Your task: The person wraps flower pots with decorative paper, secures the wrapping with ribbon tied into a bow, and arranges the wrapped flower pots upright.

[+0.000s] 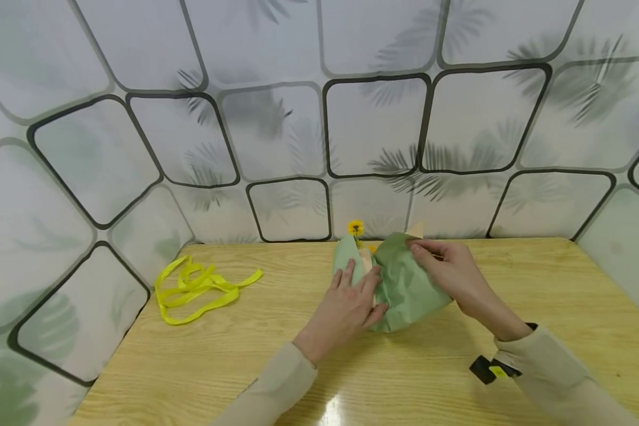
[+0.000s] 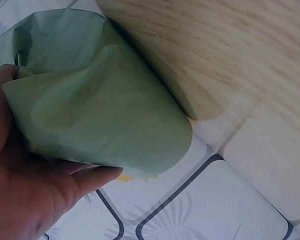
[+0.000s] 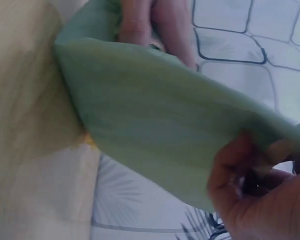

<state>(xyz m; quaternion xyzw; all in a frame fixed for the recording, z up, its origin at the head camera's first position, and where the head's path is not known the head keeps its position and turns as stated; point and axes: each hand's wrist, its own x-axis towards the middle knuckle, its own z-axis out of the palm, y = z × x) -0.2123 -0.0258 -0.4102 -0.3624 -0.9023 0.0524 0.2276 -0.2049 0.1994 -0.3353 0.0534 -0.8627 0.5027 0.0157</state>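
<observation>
A sheet of green wrapping paper (image 1: 410, 290) stands partly folded round a yellow flower (image 1: 355, 228), whose head pokes out above it. Pale paper shows inside the fold. My left hand (image 1: 348, 305) holds the near side of the bundle, fingers spread across it; in the left wrist view its thumb and fingers lie on either side of the green paper (image 2: 110, 110). On the right, my right hand (image 1: 452, 269) pinches the upper edge of the loose flap. That flap (image 3: 150, 110) stretches between both hands in the right wrist view. Most of the flower is hidden by paper.
A loosely coiled yellow ribbon (image 1: 202, 287) lies on the wooden table (image 1: 234, 361) to the left. The patterned wall covering (image 1: 287, 136) rises right behind the table's back edge. A small black strap piece (image 1: 481, 370) hangs from the right sleeve.
</observation>
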